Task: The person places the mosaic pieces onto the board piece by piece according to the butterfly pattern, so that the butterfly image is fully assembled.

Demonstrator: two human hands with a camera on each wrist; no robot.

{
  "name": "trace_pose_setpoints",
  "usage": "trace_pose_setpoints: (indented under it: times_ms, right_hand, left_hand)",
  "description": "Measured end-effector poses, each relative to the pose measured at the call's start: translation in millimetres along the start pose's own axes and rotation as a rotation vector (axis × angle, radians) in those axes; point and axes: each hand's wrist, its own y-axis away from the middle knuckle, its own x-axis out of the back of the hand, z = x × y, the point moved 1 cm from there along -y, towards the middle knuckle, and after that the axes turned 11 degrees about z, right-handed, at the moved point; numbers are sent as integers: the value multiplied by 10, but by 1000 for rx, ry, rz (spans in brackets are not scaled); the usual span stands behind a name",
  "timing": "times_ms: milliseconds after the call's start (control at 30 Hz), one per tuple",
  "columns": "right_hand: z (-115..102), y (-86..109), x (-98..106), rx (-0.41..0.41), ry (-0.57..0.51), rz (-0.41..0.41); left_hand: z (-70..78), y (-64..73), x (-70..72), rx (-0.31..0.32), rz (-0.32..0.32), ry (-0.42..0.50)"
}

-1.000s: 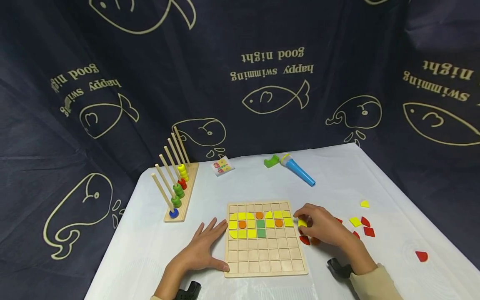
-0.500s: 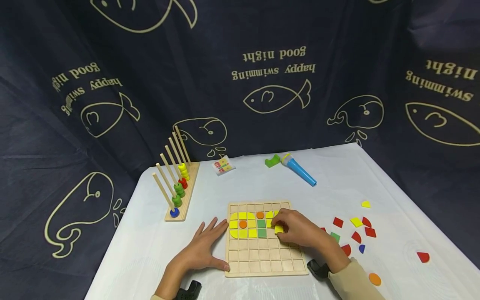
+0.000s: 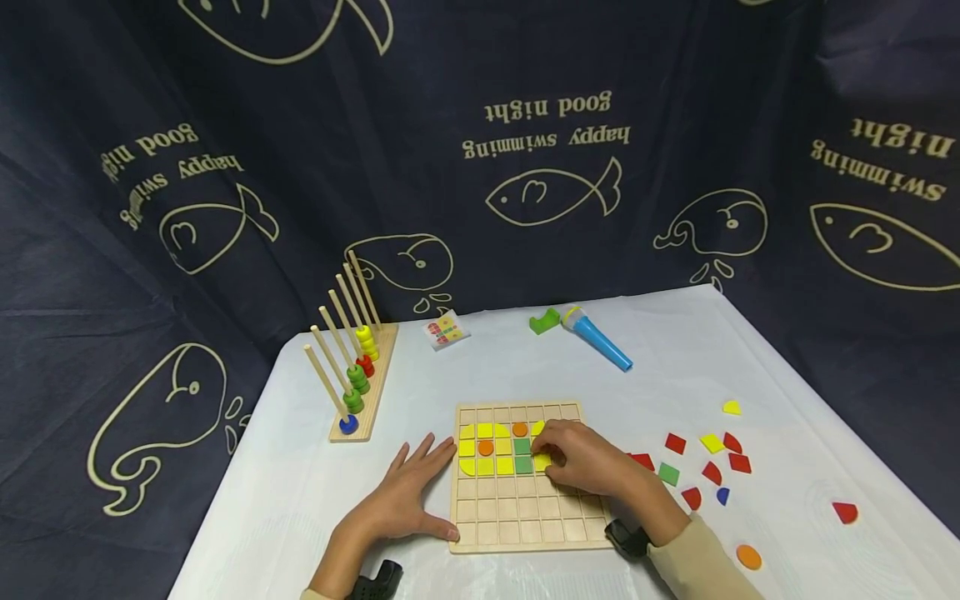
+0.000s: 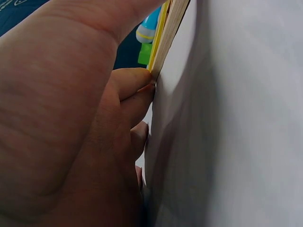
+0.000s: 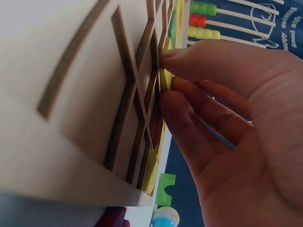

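A wooden grid board lies in front of me, its upper rows partly filled with yellow, green and orange tiles. My left hand rests beside it with spread fingers, fingertips and thumb touching the board's left edge. Over the grid's right half, my right hand pinches a yellow tile between thumb and fingers. That tile sits at a cell just right of the lower green tile. The hand hides the tiles and cells under it. In the left wrist view the board's side meets the fingertips.
Loose red, yellow, green, blue and orange pieces lie right of the board, including a green square and an orange disc. A peg abacus, picture card, green block and blue toy microphone stand farther back.
My right hand has moved left from the loose pieces onto the board with the yellow tile, then slightly farther left to a lower cell. The left hand stays in place.
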Motion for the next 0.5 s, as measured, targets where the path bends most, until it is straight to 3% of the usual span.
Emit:
trace_pose_setpoints:
  times_ms: [233,500]
  right_hand:
    - [22,33,12,-23,19,17]
    - [108,118,172,-147,-9,62]
  left_hand:
    - [-19,-5,-13,9,-7,-14]
    - [-25,-13,-28,13,-9,-20]
